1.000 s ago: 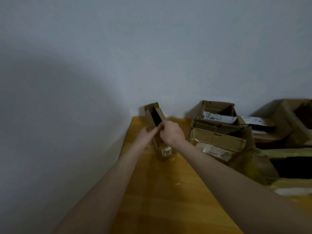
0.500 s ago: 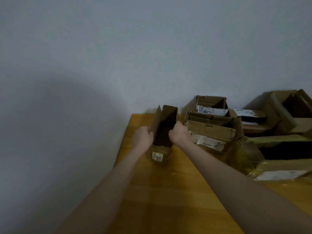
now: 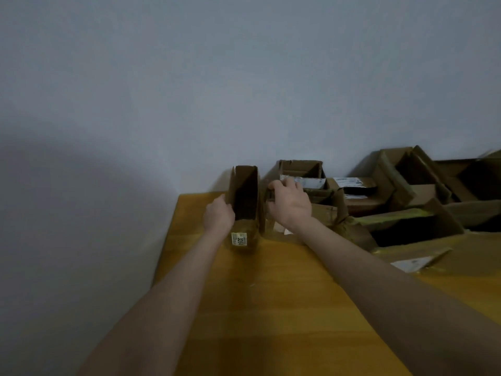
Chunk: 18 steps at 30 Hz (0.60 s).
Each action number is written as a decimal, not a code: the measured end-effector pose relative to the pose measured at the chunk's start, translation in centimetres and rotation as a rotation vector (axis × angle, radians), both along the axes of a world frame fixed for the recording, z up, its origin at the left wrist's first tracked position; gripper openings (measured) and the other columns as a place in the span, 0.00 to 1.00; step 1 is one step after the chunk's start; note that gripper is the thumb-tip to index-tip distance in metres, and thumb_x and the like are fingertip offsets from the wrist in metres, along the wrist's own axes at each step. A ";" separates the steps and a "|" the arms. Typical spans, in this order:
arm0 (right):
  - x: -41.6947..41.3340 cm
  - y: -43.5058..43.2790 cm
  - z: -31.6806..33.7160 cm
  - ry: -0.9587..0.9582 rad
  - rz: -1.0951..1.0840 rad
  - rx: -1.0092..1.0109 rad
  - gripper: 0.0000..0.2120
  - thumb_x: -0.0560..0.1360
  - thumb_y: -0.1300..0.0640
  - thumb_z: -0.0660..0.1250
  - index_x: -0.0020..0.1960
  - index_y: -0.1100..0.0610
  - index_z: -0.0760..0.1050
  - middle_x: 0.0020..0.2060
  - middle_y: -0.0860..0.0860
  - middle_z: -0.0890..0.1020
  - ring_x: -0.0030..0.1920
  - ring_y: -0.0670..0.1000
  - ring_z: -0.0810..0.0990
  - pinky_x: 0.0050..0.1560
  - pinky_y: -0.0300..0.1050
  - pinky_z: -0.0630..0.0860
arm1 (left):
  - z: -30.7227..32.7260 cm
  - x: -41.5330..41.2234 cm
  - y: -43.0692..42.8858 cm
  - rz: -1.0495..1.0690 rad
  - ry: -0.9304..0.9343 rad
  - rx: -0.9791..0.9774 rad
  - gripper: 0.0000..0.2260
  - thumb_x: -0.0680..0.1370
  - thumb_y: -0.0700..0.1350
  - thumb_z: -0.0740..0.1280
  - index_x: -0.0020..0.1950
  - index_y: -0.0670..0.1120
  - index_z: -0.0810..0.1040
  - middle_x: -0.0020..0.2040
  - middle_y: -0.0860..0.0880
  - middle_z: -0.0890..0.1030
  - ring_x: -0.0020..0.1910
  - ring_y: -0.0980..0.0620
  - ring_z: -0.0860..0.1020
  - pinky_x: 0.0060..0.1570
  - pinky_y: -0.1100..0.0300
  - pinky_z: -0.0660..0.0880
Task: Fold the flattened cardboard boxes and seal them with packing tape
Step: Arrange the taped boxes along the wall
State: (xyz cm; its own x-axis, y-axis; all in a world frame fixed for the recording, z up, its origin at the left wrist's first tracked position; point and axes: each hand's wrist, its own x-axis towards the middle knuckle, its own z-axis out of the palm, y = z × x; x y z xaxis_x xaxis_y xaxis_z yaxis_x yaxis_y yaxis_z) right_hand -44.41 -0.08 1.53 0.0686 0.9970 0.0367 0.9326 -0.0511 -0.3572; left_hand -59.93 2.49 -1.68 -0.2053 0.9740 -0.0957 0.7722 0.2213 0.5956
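While left hand (image 3: 219, 216) grips wall of small open box (image 3: 248, 226) — right hand (image 3: 291, 203) beside it, fingers curled, hold unclear.

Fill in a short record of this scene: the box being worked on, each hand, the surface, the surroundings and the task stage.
Box in work: small box, standing on end, opened out, inside visible, sticker on its near face
Left: left hand grips the box's left wall
Right: right hand at the box's right side, fingers curled; grip unclear
Surface: wooden table
Surroundings: pile of opened boxes to the right; wall behind
Tape: none visible
Stage: box not yet sealed
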 end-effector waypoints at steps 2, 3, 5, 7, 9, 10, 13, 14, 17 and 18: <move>1.4 -0.1 0.1 -0.084 0.003 -0.039 0.25 0.77 0.56 0.65 0.72 0.54 0.64 0.70 0.56 0.66 0.70 0.59 0.63 0.67 0.54 0.68 | -0.3 0.8 0.3 -0.046 -0.020 -0.024 0.20 0.81 0.44 0.60 0.74 0.45 0.65 0.65 0.43 0.75 0.61 0.43 0.75 0.57 0.50 0.76; 2.1 -0.2 0.1 -0.126 0.004 -0.054 0.25 0.77 0.56 0.66 0.72 0.55 0.63 0.70 0.56 0.66 0.70 0.59 0.63 0.67 0.55 0.68 | -0.2 1.2 0.4 -0.070 -0.021 0.003 0.21 0.81 0.45 0.61 0.74 0.45 0.63 0.66 0.43 0.73 0.63 0.43 0.74 0.59 0.49 0.75; 3.3 -0.1 0.1 -0.208 0.009 -0.085 0.27 0.77 0.55 0.66 0.73 0.56 0.62 0.70 0.57 0.66 0.70 0.59 0.63 0.68 0.55 0.66 | 0.0 2.0 0.5 -0.152 0.021 0.102 0.21 0.80 0.46 0.62 0.74 0.47 0.65 0.68 0.45 0.71 0.65 0.46 0.71 0.60 0.51 0.74; 3.9 0.3 -0.4 -0.269 0.026 -0.133 0.27 0.77 0.55 0.66 0.73 0.55 0.61 0.70 0.56 0.68 0.70 0.60 0.64 0.69 0.56 0.64 | 0.4 2.8 -0.2 -0.279 0.181 0.184 0.21 0.80 0.51 0.62 0.72 0.49 0.67 0.69 0.49 0.71 0.67 0.49 0.69 0.61 0.53 0.72; 3.9 0.5 -0.8 -0.282 0.057 -0.173 0.25 0.77 0.59 0.64 0.72 0.54 0.63 0.68 0.56 0.71 0.70 0.59 0.65 0.68 0.57 0.64 | 0.0 3.3 -1.2 -0.403 0.448 0.212 0.26 0.77 0.61 0.62 0.71 0.51 0.68 0.67 0.51 0.73 0.68 0.51 0.67 0.64 0.52 0.67; 3.9 0.7 -1.0 -0.276 0.082 -0.182 0.23 0.77 0.61 0.63 0.71 0.54 0.65 0.65 0.55 0.73 0.68 0.58 0.67 0.66 0.56 0.66 | -0.3 3.4 -1.6 -0.440 0.567 0.193 0.28 0.75 0.65 0.61 0.71 0.51 0.68 0.66 0.52 0.74 0.67 0.51 0.68 0.65 0.52 0.65; 4.2 0.8 -1.0 -0.225 0.172 -0.152 0.18 0.76 0.66 0.61 0.64 0.53 0.69 0.54 0.53 0.78 0.54 0.55 0.76 0.51 0.50 0.75 | -1.2 3.1 -2.3 -0.447 0.686 0.127 0.18 0.76 0.62 0.63 0.60 0.52 0.76 0.52 0.53 0.81 0.56 0.53 0.78 0.60 0.55 0.67; 4.4 0.9 -1.1 -0.219 0.198 -0.135 0.17 0.77 0.66 0.61 0.63 0.53 0.69 0.51 0.52 0.78 0.51 0.54 0.76 0.48 0.48 0.75 | -1.4 3.0 -2.5 -0.431 0.652 0.124 0.12 0.78 0.58 0.63 0.54 0.52 0.78 0.47 0.53 0.82 0.51 0.54 0.79 0.58 0.57 0.68; 5.3 1.2 -1.1 -0.242 0.275 -0.132 0.18 0.77 0.65 0.62 0.64 0.52 0.69 0.52 0.53 0.77 0.53 0.54 0.76 0.51 0.49 0.75 | -1.1 3.9 -3.2 -0.372 0.591 0.100 0.08 0.78 0.55 0.64 0.48 0.52 0.77 0.43 0.54 0.80 0.48 0.53 0.80 0.55 0.56 0.68; 5.8 1.3 -1.1 -0.238 0.295 -0.143 0.19 0.77 0.65 0.62 0.66 0.51 0.69 0.56 0.54 0.77 0.56 0.55 0.75 0.54 0.51 0.74 | -1.0 4.4 -3.3 -0.349 0.602 0.073 0.09 0.77 0.56 0.65 0.50 0.52 0.77 0.45 0.53 0.80 0.50 0.53 0.79 0.56 0.55 0.68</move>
State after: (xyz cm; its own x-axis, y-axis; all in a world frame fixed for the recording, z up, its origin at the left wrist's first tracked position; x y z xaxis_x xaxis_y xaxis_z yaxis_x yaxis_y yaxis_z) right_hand -38.65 1.21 0.45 -0.2146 0.9688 -0.1239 0.9706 0.1974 -0.1378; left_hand -55.51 -0.79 -2.70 0.1237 0.9923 0.0046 0.9912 -0.1237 0.0460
